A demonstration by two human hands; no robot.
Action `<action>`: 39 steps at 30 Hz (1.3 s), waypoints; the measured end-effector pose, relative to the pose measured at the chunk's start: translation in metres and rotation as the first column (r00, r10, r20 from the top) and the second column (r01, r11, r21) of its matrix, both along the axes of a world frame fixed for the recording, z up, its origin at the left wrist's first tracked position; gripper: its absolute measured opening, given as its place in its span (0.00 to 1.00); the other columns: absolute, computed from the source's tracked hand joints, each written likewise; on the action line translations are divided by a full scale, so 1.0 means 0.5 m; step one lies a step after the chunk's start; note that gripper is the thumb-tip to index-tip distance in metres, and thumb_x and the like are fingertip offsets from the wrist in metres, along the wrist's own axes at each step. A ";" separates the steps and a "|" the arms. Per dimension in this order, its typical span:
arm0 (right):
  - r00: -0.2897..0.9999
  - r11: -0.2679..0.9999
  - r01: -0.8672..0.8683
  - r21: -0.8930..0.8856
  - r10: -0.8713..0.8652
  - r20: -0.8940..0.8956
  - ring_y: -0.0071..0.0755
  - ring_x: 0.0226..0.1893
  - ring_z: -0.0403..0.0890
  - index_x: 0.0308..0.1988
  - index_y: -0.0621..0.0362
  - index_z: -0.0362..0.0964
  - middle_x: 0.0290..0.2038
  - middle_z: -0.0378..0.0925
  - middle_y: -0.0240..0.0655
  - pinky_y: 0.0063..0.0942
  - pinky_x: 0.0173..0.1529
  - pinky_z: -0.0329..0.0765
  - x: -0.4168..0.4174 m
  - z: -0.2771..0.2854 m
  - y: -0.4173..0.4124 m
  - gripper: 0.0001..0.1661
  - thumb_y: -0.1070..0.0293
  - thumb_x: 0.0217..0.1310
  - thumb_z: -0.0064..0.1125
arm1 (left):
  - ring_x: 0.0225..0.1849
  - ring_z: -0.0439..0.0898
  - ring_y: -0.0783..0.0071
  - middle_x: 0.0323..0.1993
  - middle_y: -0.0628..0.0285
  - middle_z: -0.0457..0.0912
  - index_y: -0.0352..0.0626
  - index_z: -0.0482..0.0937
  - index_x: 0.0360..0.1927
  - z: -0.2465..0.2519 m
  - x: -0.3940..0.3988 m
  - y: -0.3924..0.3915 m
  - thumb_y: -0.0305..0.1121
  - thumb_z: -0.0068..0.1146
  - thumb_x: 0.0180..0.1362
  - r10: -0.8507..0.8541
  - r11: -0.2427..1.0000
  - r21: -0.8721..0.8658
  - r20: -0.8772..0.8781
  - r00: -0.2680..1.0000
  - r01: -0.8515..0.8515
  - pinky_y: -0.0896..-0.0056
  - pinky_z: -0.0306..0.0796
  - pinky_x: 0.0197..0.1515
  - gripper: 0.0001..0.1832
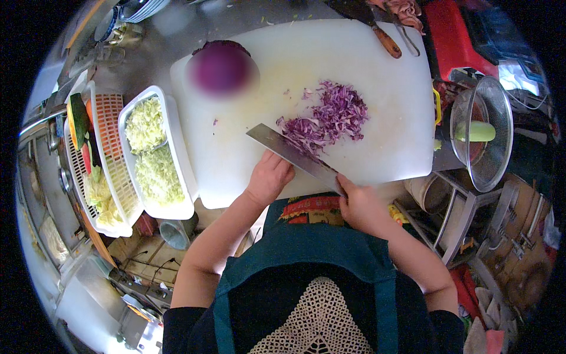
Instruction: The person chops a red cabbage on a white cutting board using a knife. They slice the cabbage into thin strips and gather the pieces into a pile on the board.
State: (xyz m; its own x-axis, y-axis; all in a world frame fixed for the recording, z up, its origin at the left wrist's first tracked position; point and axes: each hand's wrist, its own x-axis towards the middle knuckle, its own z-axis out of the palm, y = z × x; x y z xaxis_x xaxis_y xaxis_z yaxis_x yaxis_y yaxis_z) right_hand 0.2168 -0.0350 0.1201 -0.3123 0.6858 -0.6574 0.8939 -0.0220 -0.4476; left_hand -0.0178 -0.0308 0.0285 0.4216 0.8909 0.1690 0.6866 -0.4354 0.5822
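Note:
My right hand (pixel 360 203) is closed around the handle end of a cleaver (pixel 296 157), whose broad blade lies slantwise over the near part of a white cutting board (pixel 389 155). Beside the blade, on its near left side, is my left hand (pixel 270 175), fingers bent; the blade hides what its fingertips touch. Just beyond the blade lies a loose heap of shredded red cabbage (pixel 342 110), with more shreds (pixel 303 132) against the blade. A large piece of red cabbage (pixel 221 68) rests at the board's far left, partly blurred.
Left of the board stand a white tray (pixel 190 194) of shredded pale green vegetable and a white plastic basket (pixel 99 155) with vegetables. A wooden-handled tool (pixel 387 42) lies at the far right corner. A mesh strainer (pixel 491 155) stands at right, near a pale green vegetable (pixel 482 131).

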 end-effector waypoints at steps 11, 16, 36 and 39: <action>0.994 0.997 0.063 -0.035 -0.060 0.089 0.61 0.31 0.80 0.54 0.57 0.69 0.30 0.79 0.56 0.53 0.39 0.77 -0.040 -0.036 0.022 0.25 0.68 0.54 0.54 | 0.47 0.73 0.53 0.40 0.55 0.75 0.37 0.77 0.36 0.005 0.002 0.005 0.24 0.60 0.41 -0.008 1.000 0.002 0.022 1.000 0.008 0.61 0.71 0.51 0.15; 0.998 0.999 -0.051 -0.013 0.051 -0.041 0.60 0.31 0.81 0.56 0.62 0.65 0.29 0.79 0.55 0.54 0.38 0.78 -0.007 -0.009 0.013 0.26 0.66 0.57 0.49 | 0.47 0.73 0.53 0.40 0.55 0.75 0.36 0.77 0.36 0.002 0.001 0.001 0.24 0.60 0.42 0.024 1.000 -0.015 -0.003 1.000 -0.024 0.60 0.72 0.50 0.15; 0.996 0.995 0.087 0.041 -0.086 -0.026 0.60 0.30 0.80 0.49 0.58 0.74 0.28 0.78 0.55 0.50 0.38 0.77 -0.041 -0.061 0.030 0.20 0.71 0.54 0.52 | 0.51 0.73 0.52 0.44 0.54 0.75 0.36 0.76 0.38 0.009 0.009 0.009 0.21 0.60 0.41 0.016 0.998 0.054 0.021 1.000 -0.017 0.60 0.71 0.53 0.17; 0.979 0.985 0.174 -0.020 -0.175 -0.108 0.60 0.32 0.80 0.47 0.58 0.75 0.29 0.78 0.56 0.50 0.41 0.78 -0.022 -0.054 0.049 0.18 0.70 0.56 0.50 | 0.50 0.73 0.52 0.44 0.55 0.75 0.37 0.76 0.39 0.005 0.004 0.013 0.21 0.60 0.42 -0.022 0.999 0.046 0.036 0.999 0.021 0.60 0.70 0.53 0.16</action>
State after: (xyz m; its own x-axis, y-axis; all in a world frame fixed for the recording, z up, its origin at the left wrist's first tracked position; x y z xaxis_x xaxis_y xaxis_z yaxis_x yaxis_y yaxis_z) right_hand 0.2057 -0.0104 0.0932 -0.2585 0.7292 -0.6336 0.8221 -0.1784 -0.5407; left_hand -0.0159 -0.0242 0.0312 0.4335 0.8727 0.2249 0.6555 -0.4766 0.5858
